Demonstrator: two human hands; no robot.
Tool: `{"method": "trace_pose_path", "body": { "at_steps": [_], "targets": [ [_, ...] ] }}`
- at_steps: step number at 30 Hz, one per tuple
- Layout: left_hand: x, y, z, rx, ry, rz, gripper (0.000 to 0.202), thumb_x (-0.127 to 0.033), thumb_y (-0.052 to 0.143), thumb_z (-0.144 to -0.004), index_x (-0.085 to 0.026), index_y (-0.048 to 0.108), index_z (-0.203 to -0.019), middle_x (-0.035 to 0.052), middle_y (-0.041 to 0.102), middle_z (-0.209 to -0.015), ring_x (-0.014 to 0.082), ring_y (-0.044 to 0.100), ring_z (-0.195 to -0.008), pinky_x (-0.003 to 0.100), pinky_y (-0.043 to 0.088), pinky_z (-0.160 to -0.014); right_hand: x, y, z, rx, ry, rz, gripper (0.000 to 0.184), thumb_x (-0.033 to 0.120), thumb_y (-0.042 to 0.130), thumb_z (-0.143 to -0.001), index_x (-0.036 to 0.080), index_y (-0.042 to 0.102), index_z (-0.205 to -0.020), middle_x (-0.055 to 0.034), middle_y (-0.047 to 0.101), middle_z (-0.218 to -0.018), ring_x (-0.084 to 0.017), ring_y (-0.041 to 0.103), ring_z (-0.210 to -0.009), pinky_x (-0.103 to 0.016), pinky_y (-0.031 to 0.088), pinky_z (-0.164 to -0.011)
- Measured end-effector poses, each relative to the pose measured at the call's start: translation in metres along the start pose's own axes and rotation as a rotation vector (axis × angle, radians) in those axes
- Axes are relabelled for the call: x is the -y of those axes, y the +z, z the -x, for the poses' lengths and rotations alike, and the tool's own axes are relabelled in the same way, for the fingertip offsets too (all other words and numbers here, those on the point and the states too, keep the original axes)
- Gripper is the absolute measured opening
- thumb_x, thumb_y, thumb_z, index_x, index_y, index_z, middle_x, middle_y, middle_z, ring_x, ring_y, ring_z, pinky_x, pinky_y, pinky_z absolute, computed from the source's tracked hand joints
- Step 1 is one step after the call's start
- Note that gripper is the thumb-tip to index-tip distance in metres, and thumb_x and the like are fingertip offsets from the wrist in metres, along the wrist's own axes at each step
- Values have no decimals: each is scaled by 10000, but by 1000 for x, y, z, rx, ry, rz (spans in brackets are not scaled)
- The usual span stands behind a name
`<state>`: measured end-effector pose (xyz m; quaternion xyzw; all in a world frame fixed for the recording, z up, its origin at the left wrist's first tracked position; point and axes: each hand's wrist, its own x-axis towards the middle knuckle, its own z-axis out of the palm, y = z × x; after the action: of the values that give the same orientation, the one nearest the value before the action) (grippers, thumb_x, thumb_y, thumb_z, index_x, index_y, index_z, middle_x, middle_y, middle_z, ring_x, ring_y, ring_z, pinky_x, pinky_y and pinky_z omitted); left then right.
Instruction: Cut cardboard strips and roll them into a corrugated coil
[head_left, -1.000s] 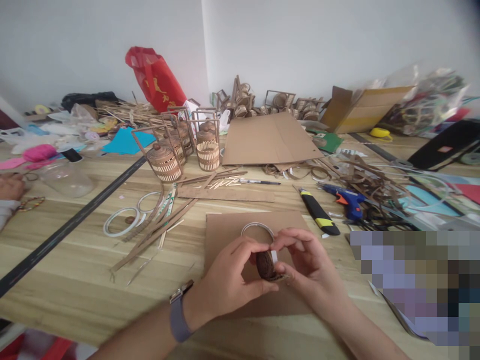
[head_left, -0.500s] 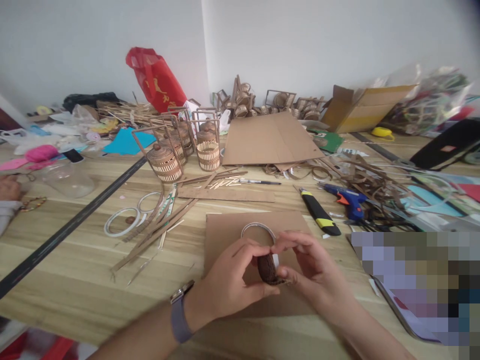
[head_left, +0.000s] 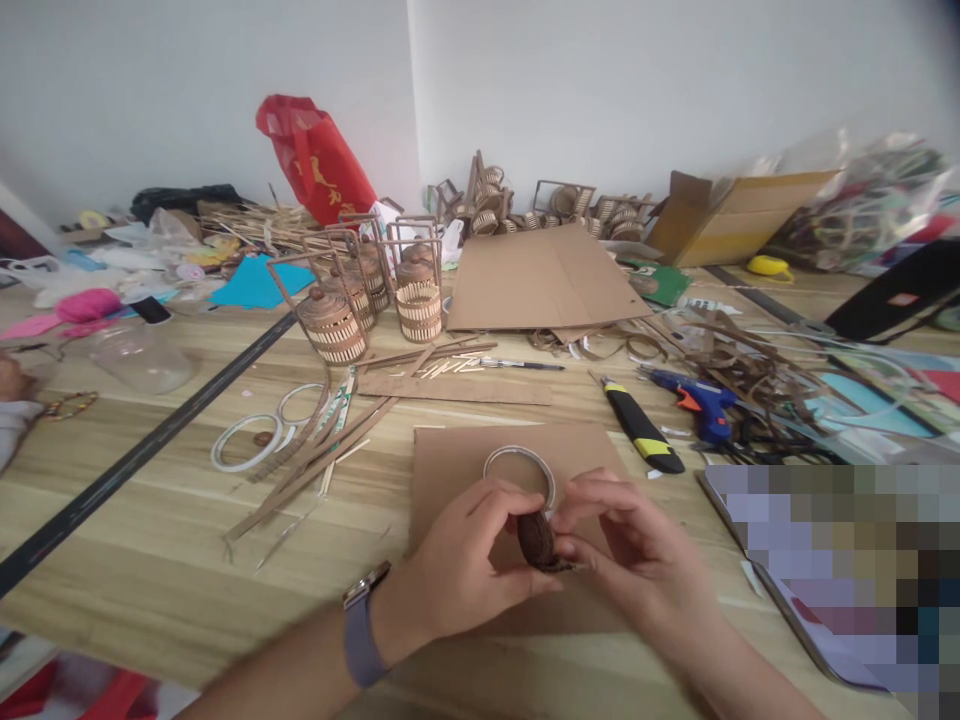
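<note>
The left hand (head_left: 454, 565) pinches a brown roll (head_left: 535, 540), pointer finger on top and thumb below. The right hand (head_left: 645, 560) is at the roll's 3 o'clock side, thumb and pointer tips close together; I cannot tell if they squeeze it or just touch it. The right pointer finger has just come a little away from the left one, and a white bit by the roll has gone out of sight. So the left hand seems to do most of the holding now.

The roll is dark and looks wound round and round, held on its edge, with a loose end (head_left: 566, 567) poking out at 4 o'clock. It is over a flat cardboard sheet (head_left: 442, 465), and a thin ring (head_left: 519, 449) lies there at 12 o'clock. Farther out on the table (head_left: 165, 510), a black and yellow cutter (head_left: 640, 424) and a blue glue gun (head_left: 703, 405) lie at 2 o'clock. Two white rings (head_left: 238, 467) lie at 10 o'clock, and small baskets (head_left: 330, 325) stand past them, nearer 11 o'clock
</note>
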<state>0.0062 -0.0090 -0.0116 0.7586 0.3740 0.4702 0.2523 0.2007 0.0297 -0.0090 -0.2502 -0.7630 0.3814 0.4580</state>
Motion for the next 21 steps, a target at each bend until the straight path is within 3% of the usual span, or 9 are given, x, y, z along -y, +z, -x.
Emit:
{"method": "trace_pose_path", "body": {
  "at_steps": [7, 10, 13, 18, 21],
  "targets": [
    [-2, -1, 1, -12, -15, -40, 532, -302, 773, -804, -224, 470, -1235, 66, 657, -1055, 199, 636, -903, 319, 539, -799, -9, -3, 4, 48, 95, 68, 379, 324, 659, -898, 317, 537, -1257, -42, 731, -961, -206, 661, -973, -359, 511, -878],
    [-2, -2, 0, 40, 91, -78, 433, -276, 697, -874, -244, 486, -1251, 63, 647, -1060, 196, 622, -937, 336, 528, -840, -12, -4, 5, 73, 202, 31, 448, 417, 699, -853, 295, 542, -1255, -67, 745, -1043, -227, 674, -1021, -356, 518, -894],
    [-3, -3, -1, 65, 94, -143, 372, -262, 683, -884, -237, 536, -1225, 69, 627, -1069, 196, 607, -963, 329, 528, -852, -13, -5, 2, 37, 252, -30, 444, 456, 729, -813, 292, 586, -1199, -71, 739, -1076, -223, 673, -1016, -337, 531, -880],
    [-3, -3, -2, 37, 19, -268, 404, -173, 743, -816, -206, 554, -1172, 64, 615, -1016, 212, 606, -933, 340, 531, -829, -2, -4, -5, -174, 240, -111, 188, 429, 682, -860, 244, 681, -887, -36, 697, -846, -153, 658, -777, -238, 541, -694],
    [-2, -3, -3, 35, -13, -330, 431, -81, 735, -780, -205, 555, -1151, 56, 609, -998, 216, 607, -915, 338, 530, -800, 4, -1, -6, -103, 403, -182, 229, 441, 664, -867, 214, 652, -840, -9, 665, -678, -136, 636, -621, -226, 520, -574]
  ]
}}
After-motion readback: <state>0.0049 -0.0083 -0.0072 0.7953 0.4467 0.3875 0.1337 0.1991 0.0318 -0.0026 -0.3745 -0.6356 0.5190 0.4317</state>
